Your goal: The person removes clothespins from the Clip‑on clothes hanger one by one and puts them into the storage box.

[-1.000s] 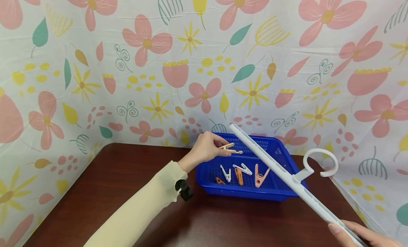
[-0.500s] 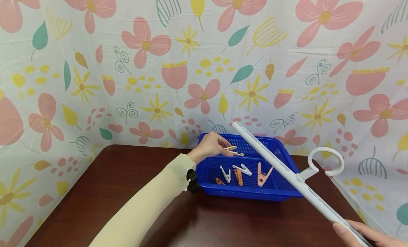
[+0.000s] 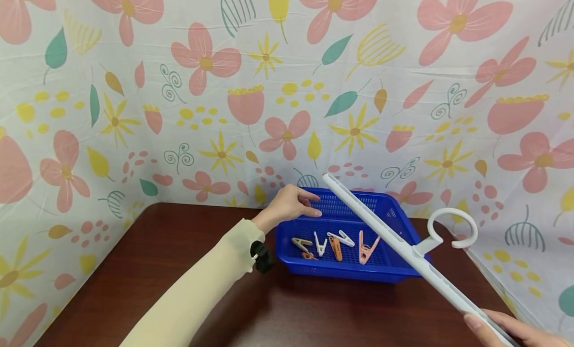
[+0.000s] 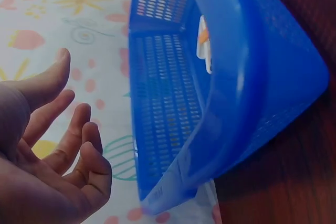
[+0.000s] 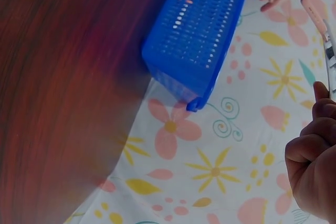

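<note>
My left hand (image 3: 289,202) hovers over the back left of the blue basket (image 3: 341,275), fingers apart and holding nothing. The left wrist view shows that hand (image 4: 68,161) beside the basket's rim. In the basket lie a tan clothespin (image 3: 301,244), a white clothespin (image 3: 320,244), another white one (image 3: 342,237), an orange one (image 3: 336,248) and a small brownish one (image 3: 308,256), partly covered. My right hand (image 3: 511,332) grips one end of a pale hanger (image 3: 430,272), slanting across the basket's right side. A pink clothespin (image 3: 366,250) appears clipped to the hanger.
The basket stands on a dark brown table (image 3: 179,247), close to the flowered cloth (image 3: 251,158) behind it. The hanger's hook (image 3: 466,222) sticks out to the right. A black wrist strap (image 3: 261,257) sits at the left cuff.
My left hand has let go of the tan clothespin, which now lies at the basket's left side. The hanger shifted slightly right and back, the pink clothespin moving along with it.
</note>
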{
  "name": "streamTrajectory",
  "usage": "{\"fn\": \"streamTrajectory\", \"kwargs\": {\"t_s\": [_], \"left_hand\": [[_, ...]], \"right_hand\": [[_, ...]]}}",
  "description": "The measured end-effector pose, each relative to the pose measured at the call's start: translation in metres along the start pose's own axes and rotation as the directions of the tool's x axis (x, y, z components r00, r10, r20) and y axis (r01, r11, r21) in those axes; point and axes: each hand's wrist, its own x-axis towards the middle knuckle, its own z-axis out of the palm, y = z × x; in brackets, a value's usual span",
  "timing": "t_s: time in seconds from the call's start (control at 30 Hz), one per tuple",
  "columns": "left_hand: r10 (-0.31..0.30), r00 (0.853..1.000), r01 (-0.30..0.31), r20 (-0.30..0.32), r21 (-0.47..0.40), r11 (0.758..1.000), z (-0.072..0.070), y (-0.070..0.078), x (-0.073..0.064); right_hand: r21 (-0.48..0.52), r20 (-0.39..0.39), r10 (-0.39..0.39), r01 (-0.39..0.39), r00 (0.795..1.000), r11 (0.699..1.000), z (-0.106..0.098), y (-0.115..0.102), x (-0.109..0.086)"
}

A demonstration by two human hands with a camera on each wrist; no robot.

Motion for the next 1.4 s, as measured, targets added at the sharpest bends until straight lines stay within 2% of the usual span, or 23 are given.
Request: {"fn": "streamTrajectory", "kwargs": {"t_s": [0.07,0.13,0.37,0.47,0.57,0.73,0.8,0.93,1.13,1.23,1.4], "left_hand": [[0.024,1.000,-0.024,-0.006,-0.016,1.000,-0.004,-0.001,-0.008],[0.053,0.999,-0.053,-0.013,-0.038,0.998,-0.006,-0.002,-0.018],[0.166,0.984,-0.174,-0.067,-0.147,0.974,-0.008,-0.008,-0.059],[0.184,0.977,-0.201,-0.107,-0.184,0.962,-0.005,-0.009,-0.078],[0.173,0.974,-0.204,-0.149,-0.230,0.952,0.005,-0.008,-0.095],[0.160,0.961,-0.224,-0.224,-0.295,0.929,0.033,-0.004,-0.120],[0.167,0.953,-0.244,-0.255,-0.311,0.918,0.045,-0.002,-0.127],[0.179,0.925,-0.298,-0.336,-0.346,0.890,0.066,0.001,-0.135],[0.109,0.891,-0.320,-0.441,-0.439,0.840,0.087,0.004,-0.142],[0.081,0.877,-0.326,-0.473,-0.465,0.823,0.095,0.004,-0.143],[0.085,0.860,-0.356,-0.503,-0.471,0.808,0.106,0.008,-0.139]], "right_hand": [[-0.016,0.019,-0.006,0.007,1.000,1.000,0.001,-0.001,0.000],[-0.015,0.006,-0.007,0.008,1.000,1.000,0.003,-0.005,-0.001],[0.009,-0.057,0.023,-0.023,0.998,1.000,0.008,-0.020,-0.005],[0.037,-0.095,0.013,-0.010,0.995,0.999,0.009,-0.022,-0.005],[0.040,-0.076,0.039,-0.036,0.996,0.999,0.010,-0.022,-0.004],[0.051,-0.031,0.070,-0.069,0.997,0.996,0.011,-0.026,-0.002],[0.080,-0.048,0.039,-0.035,0.998,0.996,0.012,-0.029,-0.001],[0.148,-0.075,-0.018,0.029,0.997,0.989,0.014,-0.033,0.000],[0.186,-0.131,-0.086,0.110,0.988,0.976,0.019,-0.036,0.001],[0.213,-0.151,-0.115,0.146,0.982,0.966,0.021,-0.038,0.000],[0.243,-0.136,-0.122,0.153,0.983,0.958,0.023,-0.039,0.001]]}}
